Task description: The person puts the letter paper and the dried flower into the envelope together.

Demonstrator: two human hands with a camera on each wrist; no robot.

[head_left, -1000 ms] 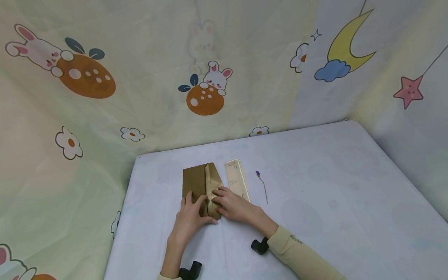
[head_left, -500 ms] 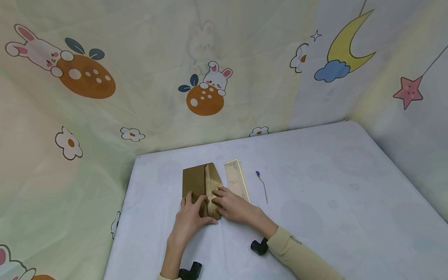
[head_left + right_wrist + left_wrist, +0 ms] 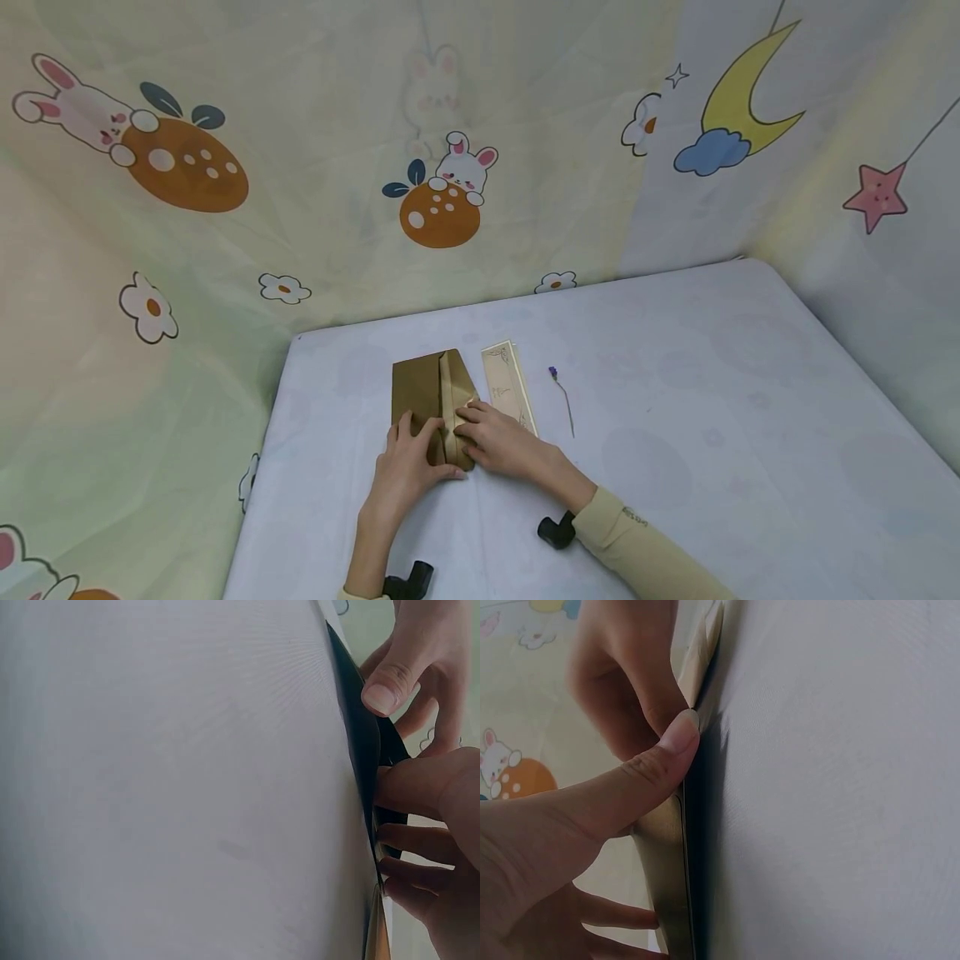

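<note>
Though illegible, print [image 3: 500, 389] on card [image 3: 510, 383] beside envelope [image 3: 415, 383]

The envelope [image 3: 417, 383] is brown with a golden-tan flap [image 3: 455, 385], the card [image 3: 502, 379] cream with dark linework, the bloom [image 3: 553, 372] purple. The sleeve [image 3: 648, 537] is beige, the cloth [image 3: 675, 375] whitish, the backdrop [image 3: 337, 167] pale green with rabbits [image 3: 461, 172] and a yellow moon [image 3: 730, 92].

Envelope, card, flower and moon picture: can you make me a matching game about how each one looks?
1. envelope
2. card
3. flower
4. moon picture

A. yellow and curved
B. cream with thin printed lines
C. brown, touched by the left hand and right hand
D. purple at one end

Pairs: 1-C, 2-B, 3-D, 4-A
</note>
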